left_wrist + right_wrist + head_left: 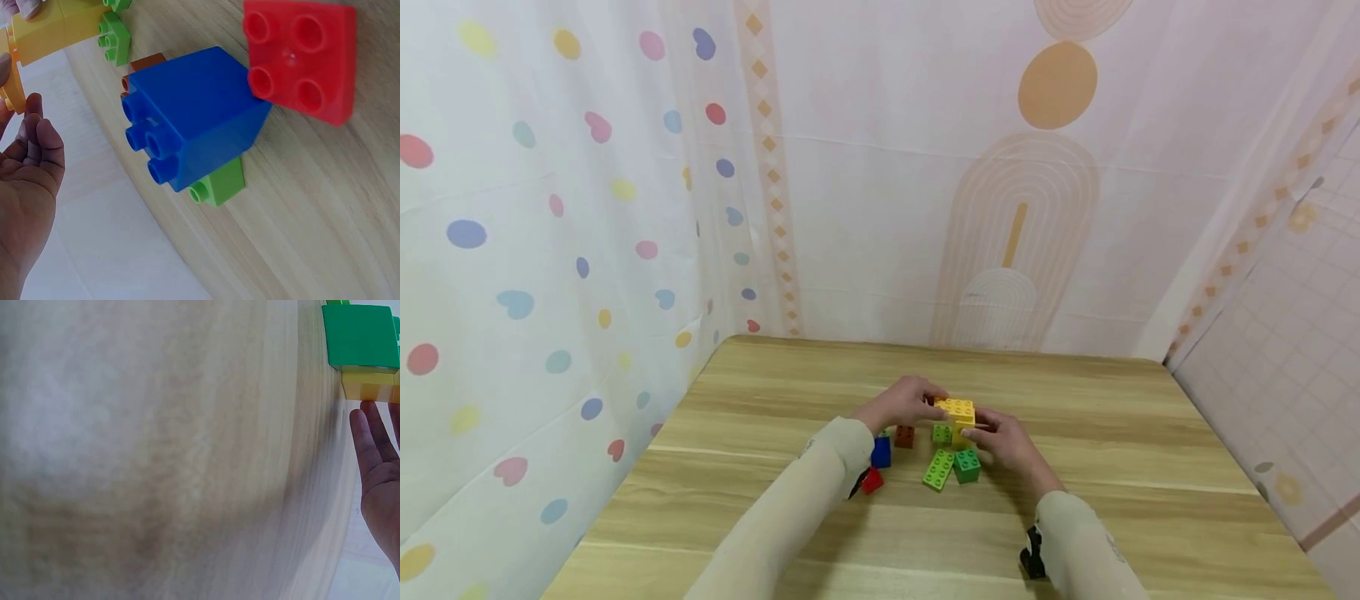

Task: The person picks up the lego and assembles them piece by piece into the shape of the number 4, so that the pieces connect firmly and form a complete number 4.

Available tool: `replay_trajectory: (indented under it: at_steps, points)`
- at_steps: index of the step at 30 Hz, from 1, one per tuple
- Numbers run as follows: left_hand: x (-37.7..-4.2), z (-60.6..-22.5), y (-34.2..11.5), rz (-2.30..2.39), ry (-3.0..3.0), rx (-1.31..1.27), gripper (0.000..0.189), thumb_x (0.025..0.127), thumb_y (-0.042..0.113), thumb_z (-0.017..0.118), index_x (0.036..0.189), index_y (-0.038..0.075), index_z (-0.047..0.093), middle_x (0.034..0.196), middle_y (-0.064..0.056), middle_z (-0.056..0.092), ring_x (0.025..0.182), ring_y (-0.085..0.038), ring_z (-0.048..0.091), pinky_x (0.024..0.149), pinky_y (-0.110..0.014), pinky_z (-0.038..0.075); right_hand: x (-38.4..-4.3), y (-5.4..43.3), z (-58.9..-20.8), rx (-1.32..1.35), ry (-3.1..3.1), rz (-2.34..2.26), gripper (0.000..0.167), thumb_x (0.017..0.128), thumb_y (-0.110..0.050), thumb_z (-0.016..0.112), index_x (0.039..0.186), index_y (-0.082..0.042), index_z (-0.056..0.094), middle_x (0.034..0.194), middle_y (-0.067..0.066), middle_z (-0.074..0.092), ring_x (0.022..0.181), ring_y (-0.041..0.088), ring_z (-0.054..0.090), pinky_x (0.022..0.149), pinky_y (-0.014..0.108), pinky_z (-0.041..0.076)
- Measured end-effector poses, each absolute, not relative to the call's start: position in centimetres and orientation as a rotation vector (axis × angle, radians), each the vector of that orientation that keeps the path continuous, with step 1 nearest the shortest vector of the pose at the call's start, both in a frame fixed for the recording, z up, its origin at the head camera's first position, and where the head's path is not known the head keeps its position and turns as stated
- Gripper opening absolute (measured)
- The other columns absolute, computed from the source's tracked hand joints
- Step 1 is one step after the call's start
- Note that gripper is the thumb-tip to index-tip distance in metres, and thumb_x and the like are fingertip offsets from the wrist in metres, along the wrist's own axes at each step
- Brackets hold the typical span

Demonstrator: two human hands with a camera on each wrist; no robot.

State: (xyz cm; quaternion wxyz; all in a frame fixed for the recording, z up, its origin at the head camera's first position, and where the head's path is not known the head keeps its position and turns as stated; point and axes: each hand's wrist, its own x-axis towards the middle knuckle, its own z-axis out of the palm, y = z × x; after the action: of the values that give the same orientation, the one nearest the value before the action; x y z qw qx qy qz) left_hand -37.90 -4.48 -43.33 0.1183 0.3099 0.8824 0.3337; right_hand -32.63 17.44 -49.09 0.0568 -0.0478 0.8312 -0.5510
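Note:
Toward the middle of the table, both hands are at a stack of yellow toy building blocks (961,432). My left hand (910,402) pinches an orange-yellow block (955,407) at the top of the stack, between thumb and fingers. From the other side, my right hand (1006,439) holds the yellow blocks, its thumb on the near face and fingers behind. In the left wrist view, the orange-yellow block (14,78) meets the end of the yellow blocks (56,28). A green block (362,336) overlaps the yellow ones in the right wrist view.
Close in front of the stack lie a long lime block (938,470) and a green block (967,466); a small lime block (942,434) is beside it. Left of these are a brown block (905,437), a blue block (194,106) and a red block (303,56). Curtains border the wooden table (760,417).

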Motion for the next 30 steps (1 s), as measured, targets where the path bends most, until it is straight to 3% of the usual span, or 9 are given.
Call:
replay_trajectory:
  at_steps: [6,19,24,30]
  points:
    - [-37.6,-43.6,-4.4,0.952,2.565,0.920,0.034,0.092,0.023,0.073,0.124,0.009,0.070,0.100,0.005,0.066,0.085,-0.011,0.056,0.075,-0.026,0.048,-32.4,17.3,-49.5,-0.156,2.489,-1.694,0.046,0.095,-0.020,0.069,0.138,-0.007,0.059,0.128,0.011,0.063,0.115,0.027,0.061,0.094,0.044,0.051]
    - [-37.4,-43.8,-4.2,0.944,2.571,0.884,0.036,0.093,0.024,0.072,0.124,0.008,0.070,0.103,0.004,0.068,0.086,-0.011,0.056,0.077,-0.026,0.049,-32.2,17.4,-49.1,-0.157,2.498,-1.657,0.049,0.094,-0.025,0.070,0.138,-0.008,0.057,0.127,0.008,0.063,0.116,0.025,0.059,0.097,0.045,0.048]
    - [-37.6,-43.4,-4.1,0.940,2.568,0.900,0.034,0.093,0.023,0.072,0.123,0.008,0.071,0.095,0.006,0.066,0.082,-0.011,0.055,0.074,-0.026,0.048,-32.4,17.6,-47.9,-0.214,2.553,-1.630,0.056,0.096,-0.029,0.068,0.145,-0.007,0.050,0.134,0.014,0.059,0.122,0.030,0.055,0.101,0.048,0.045]
    - [-37.8,-43.0,-4.1,0.943,2.564,0.907,0.030,0.093,0.021,0.072,0.120,0.009,0.072,0.088,0.006,0.065,0.078,-0.011,0.053,0.070,-0.025,0.046,-32.8,17.6,-46.8,-0.262,2.565,-1.646,0.048,0.097,-0.028,0.066,0.139,-0.006,0.057,0.131,0.014,0.061,0.117,0.028,0.058,0.097,0.046,0.047]
